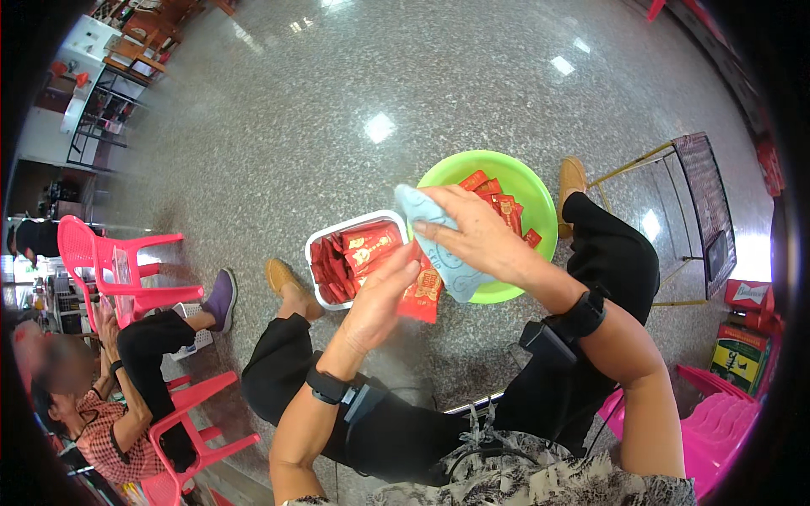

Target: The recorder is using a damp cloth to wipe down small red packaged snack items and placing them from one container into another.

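Observation:
My left hand (pixel 381 297) is closed on a red packet (pixel 422 295) with gold print, which hangs below its fingers in front of my lap. Just right of it, my right hand (pixel 477 232) grips a light blue cloth (pixel 460 274) with darker line patterns. The cloth drapes down past the fingers and covers part of a lime green basin's rim (pixel 540 190). Inside the basin lie several small red packets (pixel 509 211). Left of my hands, a white rectangular tub (pixel 316 234) holds more red packets (pixel 333 268), partly hidden by my left hand.
Both containers stand on a speckled grey floor (pixel 278 143) between my feet. At the left, a person (pixel 110 422) sits beside pink plastic chairs (pixel 118 253). To the right stand a metal-framed folding chair (pixel 707 211), a printed carton (pixel 740 358) and pink plastic seats (pixel 717 430).

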Available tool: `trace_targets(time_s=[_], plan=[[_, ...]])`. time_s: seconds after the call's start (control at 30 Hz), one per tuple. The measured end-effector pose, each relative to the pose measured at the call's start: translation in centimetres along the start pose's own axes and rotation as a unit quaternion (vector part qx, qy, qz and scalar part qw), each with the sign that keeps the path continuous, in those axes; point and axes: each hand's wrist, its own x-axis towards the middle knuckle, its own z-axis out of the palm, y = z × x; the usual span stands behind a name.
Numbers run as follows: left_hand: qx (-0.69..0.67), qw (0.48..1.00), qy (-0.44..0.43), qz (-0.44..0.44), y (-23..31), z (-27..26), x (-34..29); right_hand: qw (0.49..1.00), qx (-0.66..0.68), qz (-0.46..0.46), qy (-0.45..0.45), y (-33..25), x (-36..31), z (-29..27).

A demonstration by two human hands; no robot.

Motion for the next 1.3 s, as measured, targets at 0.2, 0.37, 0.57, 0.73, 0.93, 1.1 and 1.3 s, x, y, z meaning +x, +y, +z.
trace_targets(time_s=[0.2,0.37,0.57,0.73,0.93,1.1,1.3], plan=[[0.008,0.999,-0.045,0.006,1.8,0.5,-0.6,0.948,0.275,0.134,-0.085,-1.2,-0.7,-2.3],[-0.092,0.985,-0.143,0.003,2.0,0.9,-0.3,0.901,0.383,0.181,-0.092,-1.1,-1.4,-2.9],[0.005,0.964,-0.182,0.195,1.3,1.1,0.0,0.877,0.427,0.202,-0.086,-0.1,-1.5,-2.3],[0.281,0.870,-0.105,0.390,1.4,1.2,0.2,0.861,0.450,0.225,-0.070,1.5,-1.4,-1.3],[0.327,0.835,-0.097,0.432,2.8,0.9,-0.5,0.865,0.447,0.218,-0.059,1.1,-1.5,-1.4],[0.337,0.820,-0.061,0.459,3.5,-0.4,-1.0,0.861,0.456,0.216,-0.057,0.6,-1.2,-1.3],[0.241,0.831,0.051,0.498,5.1,-1.5,-1.4,0.865,0.453,0.216,-0.015,2.6,-1.6,-3.0]])
